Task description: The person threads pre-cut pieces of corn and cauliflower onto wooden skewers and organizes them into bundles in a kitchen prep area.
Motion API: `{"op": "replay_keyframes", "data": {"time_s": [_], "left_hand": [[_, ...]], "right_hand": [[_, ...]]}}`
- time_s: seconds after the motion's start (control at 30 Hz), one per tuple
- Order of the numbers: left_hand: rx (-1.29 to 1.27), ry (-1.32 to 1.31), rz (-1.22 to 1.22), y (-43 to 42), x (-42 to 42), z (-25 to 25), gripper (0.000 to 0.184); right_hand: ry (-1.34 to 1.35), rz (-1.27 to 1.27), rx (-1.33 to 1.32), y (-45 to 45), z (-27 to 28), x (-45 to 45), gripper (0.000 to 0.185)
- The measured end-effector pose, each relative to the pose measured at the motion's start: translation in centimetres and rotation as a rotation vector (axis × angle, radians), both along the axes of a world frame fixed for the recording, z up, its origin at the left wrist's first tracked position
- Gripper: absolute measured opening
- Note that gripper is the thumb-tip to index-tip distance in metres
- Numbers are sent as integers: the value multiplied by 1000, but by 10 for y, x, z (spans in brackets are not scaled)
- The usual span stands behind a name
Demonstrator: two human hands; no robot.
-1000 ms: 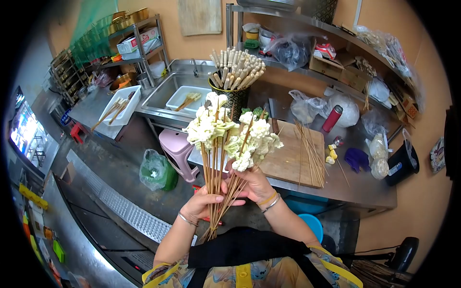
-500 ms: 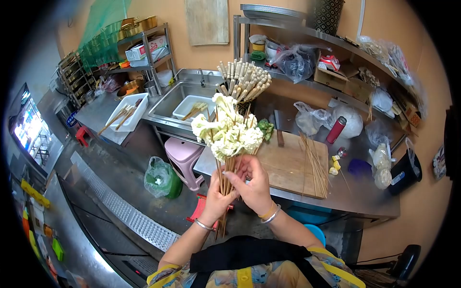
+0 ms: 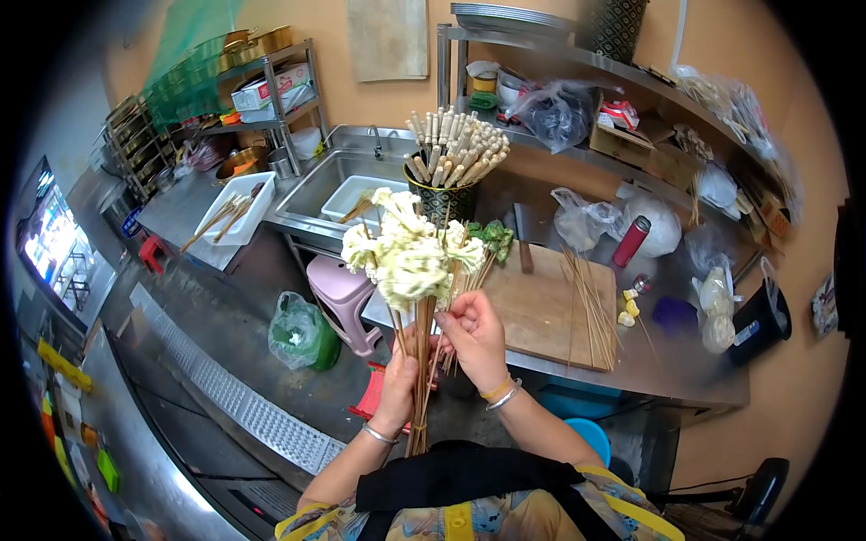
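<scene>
A bundle of cauliflower skewers [image 3: 410, 261] stands upright in front of me, pale florets on top and thin wooden sticks below. My left hand [image 3: 397, 383] is wrapped around the sticks from the left. My right hand [image 3: 476, 338] is at the bundle's right side, thumb and fingers closed on sticks just under the florets; its fingertips are partly hidden. What looks like a band circles the sticks low down. Behind the florets lie green vegetable pieces [image 3: 492, 238] on skewers, beside a wooden cutting board [image 3: 541, 311] with loose bare sticks [image 3: 591, 311].
A patterned bucket [image 3: 442, 194] full of wooden-handled sticks stands behind the bundle. To its left is a sink [image 3: 302, 194] with a white tub. A knife [image 3: 525, 252], red thermos [image 3: 631, 241] and plastic bags sit on the counter. A pink stool [image 3: 338, 284] stands below.
The cauliflower bundle has shifted slightly left and down, its florets spreading apart. My right hand has moved a little away from my left, which now sits lower on the sticks.
</scene>
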State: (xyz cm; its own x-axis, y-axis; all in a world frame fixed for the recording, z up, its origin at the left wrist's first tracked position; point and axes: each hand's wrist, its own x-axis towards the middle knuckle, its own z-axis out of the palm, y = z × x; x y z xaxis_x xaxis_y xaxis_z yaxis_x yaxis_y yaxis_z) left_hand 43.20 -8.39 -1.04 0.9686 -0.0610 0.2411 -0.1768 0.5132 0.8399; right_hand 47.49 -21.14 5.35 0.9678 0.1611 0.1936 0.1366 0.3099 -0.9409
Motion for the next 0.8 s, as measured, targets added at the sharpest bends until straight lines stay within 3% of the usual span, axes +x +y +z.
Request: {"op": "replay_keyframes", "data": {"time_s": [0.1,0.17,0.23,0.3,0.37,0.43,0.5,0.57,0.6,0.63,0.67,0.8], "left_hand": [[-34,-56,11,0,4,9,49],[415,-144,262,0,-2,20,38],[386,-98,272,-5,-4,25,31],[549,-160,395,-6,-2,19,29],[524,-139,406,-8,-3,18,27],[499,-117,414,-10,-4,16,26],[368,-69,376,-8,-1,10,24],[346,-99,373,-6,-1,4,31],[173,-4,267,-7,-6,13,36],[0,91,159,-8,-9,19,42],[-19,59,154,-9,-8,19,51],[35,45,163,-11,-13,19,51]], "right_hand": [[-21,0,-7,2,-10,0,12],[-74,-7,32,3,-11,-3,12],[-86,5,51,1,-6,-8,14],[-80,-16,93,-1,-2,-17,16],[-75,-33,136,-2,-4,-19,17],[-328,-119,-202,-5,-6,-18,21],[-271,-119,-251,-12,-1,-21,23],[54,102,77,-15,2,-21,20],[76,106,149,-15,-1,-21,21],[75,102,147,-16,-2,-20,21],[91,100,177,-17,-4,-19,20],[48,91,122,-16,-1,-22,18]]}}
